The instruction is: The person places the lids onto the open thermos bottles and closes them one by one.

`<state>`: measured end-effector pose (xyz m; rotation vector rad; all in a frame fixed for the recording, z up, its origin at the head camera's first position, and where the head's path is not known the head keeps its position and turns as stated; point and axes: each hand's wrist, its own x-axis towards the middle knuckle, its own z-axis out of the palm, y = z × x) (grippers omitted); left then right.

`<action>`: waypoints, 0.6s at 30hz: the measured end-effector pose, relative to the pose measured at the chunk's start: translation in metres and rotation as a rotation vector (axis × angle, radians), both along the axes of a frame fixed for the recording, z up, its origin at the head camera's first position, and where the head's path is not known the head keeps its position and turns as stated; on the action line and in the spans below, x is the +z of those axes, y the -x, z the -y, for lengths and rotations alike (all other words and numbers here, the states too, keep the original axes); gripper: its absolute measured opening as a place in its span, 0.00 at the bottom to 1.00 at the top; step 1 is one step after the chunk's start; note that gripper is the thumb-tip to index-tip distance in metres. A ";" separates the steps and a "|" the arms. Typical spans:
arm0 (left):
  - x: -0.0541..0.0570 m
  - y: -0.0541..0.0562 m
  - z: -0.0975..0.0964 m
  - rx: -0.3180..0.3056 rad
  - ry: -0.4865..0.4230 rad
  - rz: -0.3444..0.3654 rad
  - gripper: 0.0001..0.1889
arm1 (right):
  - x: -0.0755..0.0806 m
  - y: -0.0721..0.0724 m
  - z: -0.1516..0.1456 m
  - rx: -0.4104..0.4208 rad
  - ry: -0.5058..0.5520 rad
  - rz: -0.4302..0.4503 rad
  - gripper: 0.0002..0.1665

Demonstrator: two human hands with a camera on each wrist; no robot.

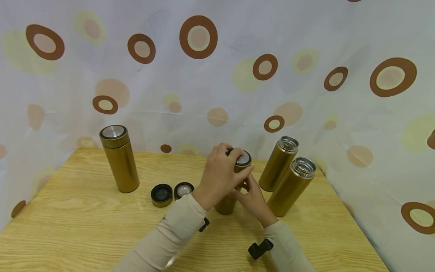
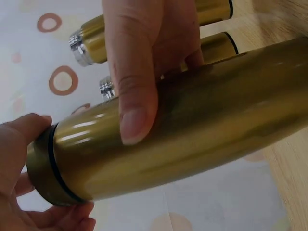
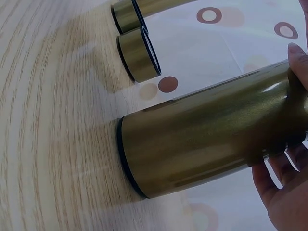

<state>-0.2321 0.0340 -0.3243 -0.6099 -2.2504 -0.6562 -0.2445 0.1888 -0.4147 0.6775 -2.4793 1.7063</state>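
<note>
A gold thermos bottle (image 1: 225,206) stands upright on the table in front of me, with a gold lid with a silver top (image 1: 244,158) on it. From above, my left hand (image 1: 217,175) grips this lid, its fingers and thumb round the rim, as the left wrist view also shows. My right hand (image 1: 254,200) holds the upper body of the bottle, thumb on one side and fingers on the other (image 3: 284,192). In the left wrist view a dark seam line runs between the lid (image 2: 41,168) and the body.
Two lidless gold bottles (image 1: 276,166) (image 1: 290,189) stand to the right, close by my right hand. Two loose lids (image 1: 161,195) (image 1: 184,189) lie upturned left of my left forearm. Farther left stands a lidded bottle (image 1: 121,162). A patterned cloth (image 1: 190,87) hangs behind the wooden table (image 1: 78,226).
</note>
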 end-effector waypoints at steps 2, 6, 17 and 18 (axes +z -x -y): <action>0.001 0.002 0.005 -0.065 -0.014 0.035 0.21 | 0.000 0.001 0.001 -0.001 -0.006 0.001 0.44; 0.004 0.005 0.013 -0.180 -0.016 0.121 0.21 | 0.002 0.001 0.001 0.008 -0.020 0.001 0.45; 0.005 0.027 0.033 -0.500 -0.087 0.344 0.24 | 0.004 0.000 -0.001 0.003 -0.008 0.041 0.45; 0.004 0.028 0.033 -0.515 -0.101 0.361 0.24 | 0.005 0.000 -0.001 0.003 -0.009 0.043 0.46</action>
